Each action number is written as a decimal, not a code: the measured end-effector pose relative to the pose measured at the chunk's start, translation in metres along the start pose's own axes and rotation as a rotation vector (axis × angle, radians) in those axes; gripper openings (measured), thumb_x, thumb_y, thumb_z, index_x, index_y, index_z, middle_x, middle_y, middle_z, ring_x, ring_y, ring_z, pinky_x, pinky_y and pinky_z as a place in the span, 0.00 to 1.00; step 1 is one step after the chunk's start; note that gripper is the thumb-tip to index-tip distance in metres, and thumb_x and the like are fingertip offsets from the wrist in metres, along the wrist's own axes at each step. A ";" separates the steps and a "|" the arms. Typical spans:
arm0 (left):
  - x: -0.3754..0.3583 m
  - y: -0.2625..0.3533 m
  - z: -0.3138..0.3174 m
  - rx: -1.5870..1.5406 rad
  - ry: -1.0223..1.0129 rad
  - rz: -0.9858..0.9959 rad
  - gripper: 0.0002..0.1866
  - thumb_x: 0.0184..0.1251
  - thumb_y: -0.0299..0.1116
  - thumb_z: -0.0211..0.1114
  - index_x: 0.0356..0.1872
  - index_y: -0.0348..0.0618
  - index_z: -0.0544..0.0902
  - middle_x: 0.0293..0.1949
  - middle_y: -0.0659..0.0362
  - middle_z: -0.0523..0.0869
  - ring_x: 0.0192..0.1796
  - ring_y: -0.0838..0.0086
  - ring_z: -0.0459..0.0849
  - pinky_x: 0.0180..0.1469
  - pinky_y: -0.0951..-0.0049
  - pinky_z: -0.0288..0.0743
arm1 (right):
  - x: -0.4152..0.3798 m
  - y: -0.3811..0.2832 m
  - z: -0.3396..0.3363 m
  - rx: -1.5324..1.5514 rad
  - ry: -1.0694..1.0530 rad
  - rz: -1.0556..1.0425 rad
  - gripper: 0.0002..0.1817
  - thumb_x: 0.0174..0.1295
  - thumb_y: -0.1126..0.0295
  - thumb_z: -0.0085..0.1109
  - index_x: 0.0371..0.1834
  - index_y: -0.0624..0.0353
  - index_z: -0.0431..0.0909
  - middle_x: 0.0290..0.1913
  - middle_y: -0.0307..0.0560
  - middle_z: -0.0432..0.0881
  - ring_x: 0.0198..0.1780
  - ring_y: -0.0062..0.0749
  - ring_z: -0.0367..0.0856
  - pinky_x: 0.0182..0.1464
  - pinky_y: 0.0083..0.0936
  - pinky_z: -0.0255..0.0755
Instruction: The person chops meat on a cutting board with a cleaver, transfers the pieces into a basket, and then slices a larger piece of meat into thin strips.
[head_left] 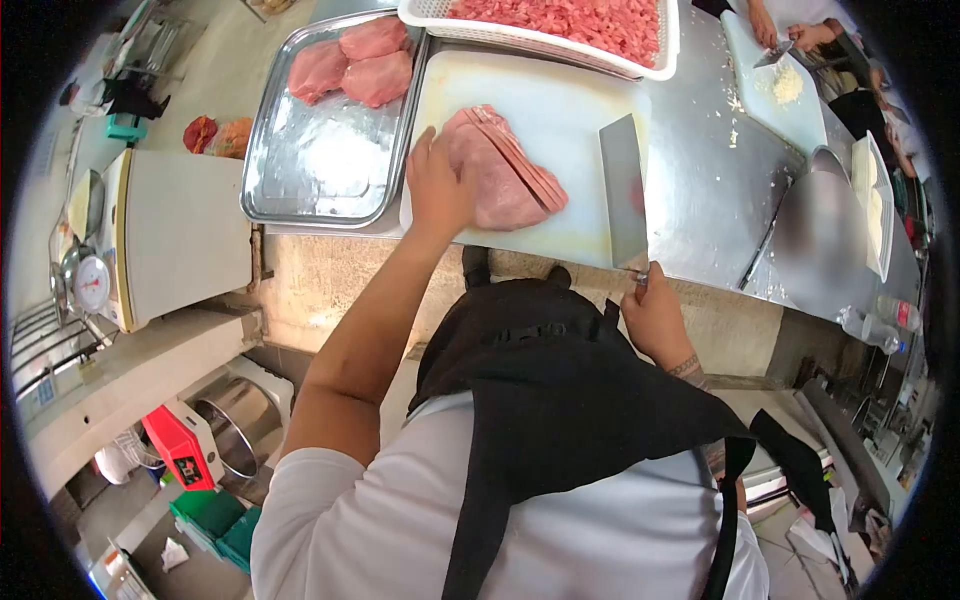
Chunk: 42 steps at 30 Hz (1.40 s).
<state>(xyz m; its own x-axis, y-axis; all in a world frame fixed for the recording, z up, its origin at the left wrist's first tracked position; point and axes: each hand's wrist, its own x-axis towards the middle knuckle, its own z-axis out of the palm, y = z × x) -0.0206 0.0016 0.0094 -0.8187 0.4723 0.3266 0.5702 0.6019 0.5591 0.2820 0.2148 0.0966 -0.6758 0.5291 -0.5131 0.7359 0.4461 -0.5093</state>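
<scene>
A piece of raw pink meat (490,185) lies on a white cutting board (555,90), with several thin slices cut along its upper right side and still lying together. My left hand (440,190) rests at the meat's left edge, fingers stretched out and touching it. In my right hand (655,318) is the handle of a cleaver (624,195), the fingers wrapped round it. The broad blade lies over the right side of the board, apart from the meat.
A metal tray (310,205) with raw meat pieces (378,80) stands left of the board. Behind is a white basket (535,40) of diced meat (590,25). At the right, another person's hands (790,35) work over a board (800,120) with chopped pale bits (787,85).
</scene>
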 end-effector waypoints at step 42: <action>0.021 0.035 0.007 0.021 -0.071 0.016 0.21 0.65 0.31 0.69 0.59 0.40 0.80 0.59 0.45 0.81 0.59 0.44 0.78 0.63 0.45 0.72 | 0.020 -0.044 -0.035 -0.032 0.033 -0.244 0.15 0.68 0.74 0.60 0.54 0.67 0.69 0.34 0.69 0.85 0.41 0.72 0.86 0.42 0.58 0.79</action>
<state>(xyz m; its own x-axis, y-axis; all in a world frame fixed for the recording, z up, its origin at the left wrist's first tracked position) -0.0172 0.0375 0.0307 -0.8033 0.5256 0.2801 0.5848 0.6071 0.5380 0.2381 0.2313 0.1332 -0.8327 0.4255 -0.3544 0.5520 0.5863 -0.5929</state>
